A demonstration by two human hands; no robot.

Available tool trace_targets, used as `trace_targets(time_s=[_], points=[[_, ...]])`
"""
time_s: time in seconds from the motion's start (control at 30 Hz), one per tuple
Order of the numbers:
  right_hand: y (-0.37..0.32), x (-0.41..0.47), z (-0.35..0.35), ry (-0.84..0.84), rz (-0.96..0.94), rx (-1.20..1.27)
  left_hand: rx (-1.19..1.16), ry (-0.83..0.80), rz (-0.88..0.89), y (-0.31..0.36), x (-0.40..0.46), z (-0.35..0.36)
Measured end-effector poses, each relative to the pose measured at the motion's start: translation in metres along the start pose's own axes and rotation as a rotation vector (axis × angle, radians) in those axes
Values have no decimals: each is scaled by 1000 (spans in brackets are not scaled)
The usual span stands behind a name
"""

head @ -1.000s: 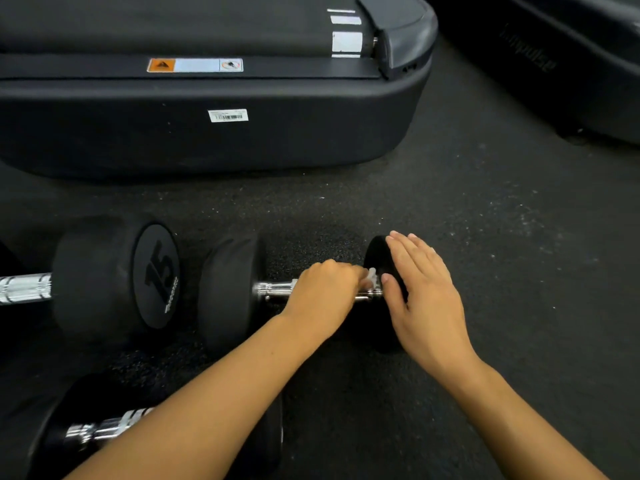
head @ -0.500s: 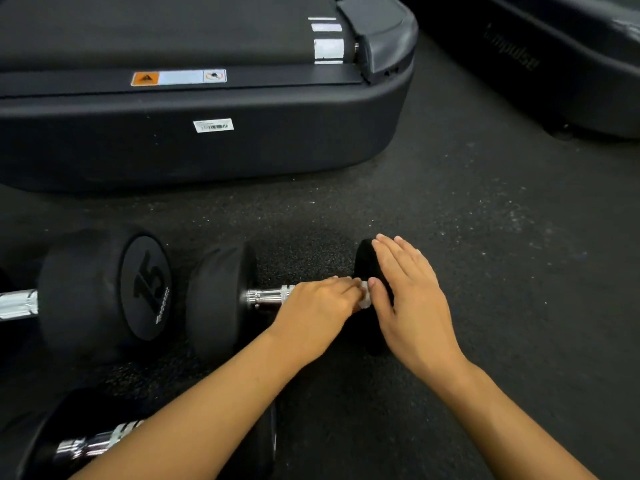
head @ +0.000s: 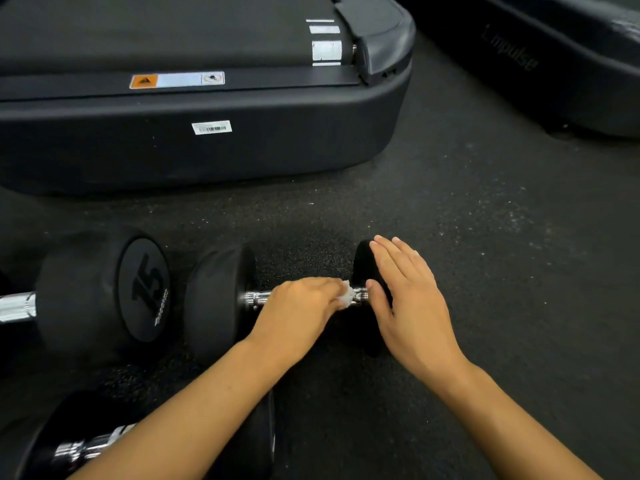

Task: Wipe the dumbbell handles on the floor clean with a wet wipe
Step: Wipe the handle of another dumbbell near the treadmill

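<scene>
A small black dumbbell lies on the floor with its left head (head: pixel 218 299) and a chrome handle (head: pixel 254 298) showing. My left hand (head: pixel 298 306) is curled over the handle and grips a white wet wipe (head: pixel 347 296), which peeks out at the fingertips near the right end. With straight fingers, my right hand (head: pixel 408 303) rests flat on the dumbbell's right head (head: pixel 362 261). A second dumbbell marked 15 (head: pixel 104 292) lies to the left. A third dumbbell (head: pixel 86 448) lies at the bottom left, partly under my left forearm.
A black treadmill base (head: pixel 207 143) runs across the back, close behind the dumbbells. Another black machine (head: pixel 554 64) stands at the back right. Dark speckled rubber floor (head: pixel 502 254) stretches to the right of my hands.
My left hand has slid a little along the handle with the wipe, and the wipe now shows more at the right end. My right hand stays on the right head.
</scene>
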State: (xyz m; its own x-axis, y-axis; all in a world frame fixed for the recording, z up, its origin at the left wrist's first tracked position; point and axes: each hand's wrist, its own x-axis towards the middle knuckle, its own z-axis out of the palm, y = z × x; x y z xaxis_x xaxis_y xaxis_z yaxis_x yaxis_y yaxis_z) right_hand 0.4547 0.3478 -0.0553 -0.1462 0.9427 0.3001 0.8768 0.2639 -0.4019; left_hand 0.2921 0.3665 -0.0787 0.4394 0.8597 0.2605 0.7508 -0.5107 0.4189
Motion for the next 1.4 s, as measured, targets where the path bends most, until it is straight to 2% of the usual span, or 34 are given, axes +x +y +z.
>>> trace_targets(time_s=[0.07, 0.17, 0.23, 0.33, 0.43, 0.53, 0.6, 0.7, 0.77, 0.87, 0.93, 1.03, 1.1, 1.2, 1.3, 1.4], points=[[-2, 1, 0, 4, 10, 0, 1, -11, 14, 8, 4, 1], [-2, 0, -1, 2, 15, 5, 31, -96, -65, 12, 14, 0], [-1, -1, -2, -14, 6, 5, 27, -54, -96, 6, 8, -3], [0, 0, 0, -13, -7, -3, 55, -5, -44, 4, -8, -5], [-2, 1, 0, 6, 10, -5, 104, -51, 1, 7, 1, -3], [-1, 1, 0, 2, 14, 0, 72, -55, -91, 5, 7, -6], [0, 0, 0, -6, 1, 3, 64, 2, -97, 1, -4, -4], [-1, 0, 1, -5, 2, 1, 53, 49, -19, 0, -10, 1], [1, 0, 1, 1, 14, -1, 55, -24, 6, 7, 1, 2], [-1, 0, -1, -5, 15, 3, 86, -100, -147, 7, 15, 0], [-1, -1, -1, -13, 0, 11, 43, -54, -247, 1, 10, 0], [1, -1, 0, -5, -2, 13, -5, 87, -225, 3, -6, 3], [0, -1, 0, -1, 6, 17, 2, 66, -194, 11, -4, 4], [-1, 0, -2, -5, 13, 28, -23, -53, -146, 23, 9, 3], [-2, 0, -4, -36, 11, 36, -70, -67, -180, 17, 12, -2], [-3, 1, -8, -63, 8, 40, 9, -78, -155, 8, 2, -12]])
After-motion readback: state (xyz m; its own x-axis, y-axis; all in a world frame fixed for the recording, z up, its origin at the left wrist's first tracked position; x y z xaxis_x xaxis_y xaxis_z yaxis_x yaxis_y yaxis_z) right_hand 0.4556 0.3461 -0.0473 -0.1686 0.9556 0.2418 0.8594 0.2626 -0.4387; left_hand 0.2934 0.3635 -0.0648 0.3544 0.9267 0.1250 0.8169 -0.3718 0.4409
